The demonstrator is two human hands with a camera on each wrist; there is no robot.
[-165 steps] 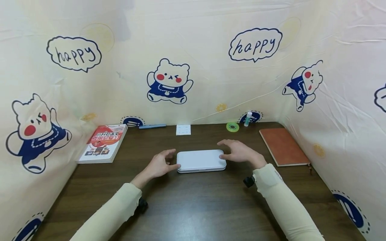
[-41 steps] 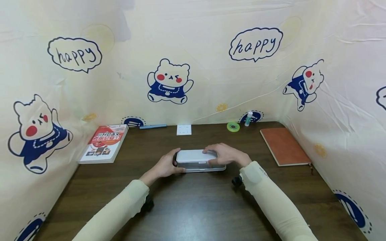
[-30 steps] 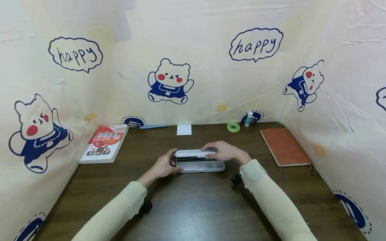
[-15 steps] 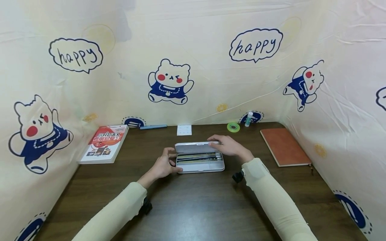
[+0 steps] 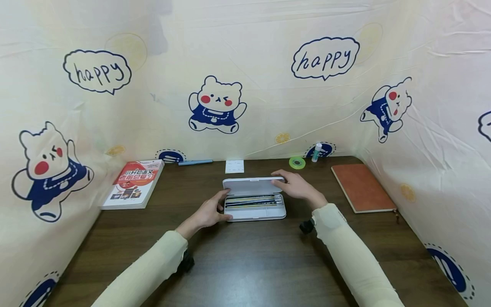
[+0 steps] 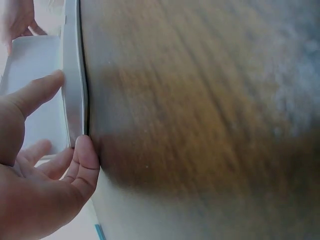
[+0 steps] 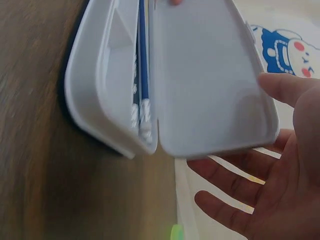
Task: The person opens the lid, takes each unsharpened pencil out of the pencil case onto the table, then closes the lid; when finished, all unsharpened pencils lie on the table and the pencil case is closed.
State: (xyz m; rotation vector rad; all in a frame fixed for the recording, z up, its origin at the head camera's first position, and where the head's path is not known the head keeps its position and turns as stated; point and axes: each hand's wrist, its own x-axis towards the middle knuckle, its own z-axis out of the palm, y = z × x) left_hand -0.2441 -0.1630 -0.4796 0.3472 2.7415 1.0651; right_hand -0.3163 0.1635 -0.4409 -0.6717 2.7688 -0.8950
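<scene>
The white case (image 5: 273, 212) lies on the desk (image 5: 245, 260), pencils (image 5: 251, 201) inside. The left hand (image 5: 206, 213) grips its left end; the right hand (image 5: 299, 187) pinches the raised lid (image 5: 251, 186).

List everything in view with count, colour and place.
Pencil case: one, white, open, centre
Pencils: several, dark and yellow, inside case
Book: one, red and white, left
Pen: one, blue, back left
Card: one, white, back middle
Tape roll: one, green, back right
Glue stick: one, teal and white, back right
Notebook: one, brown, right
Table: one, brown, beneath
Backdrop: one, cream, around table
Wrist cameras: two, black, wrists
Sleeves: two, cream, foreground
Left grip: one, case's left end
Right grip: one, on lid
</scene>
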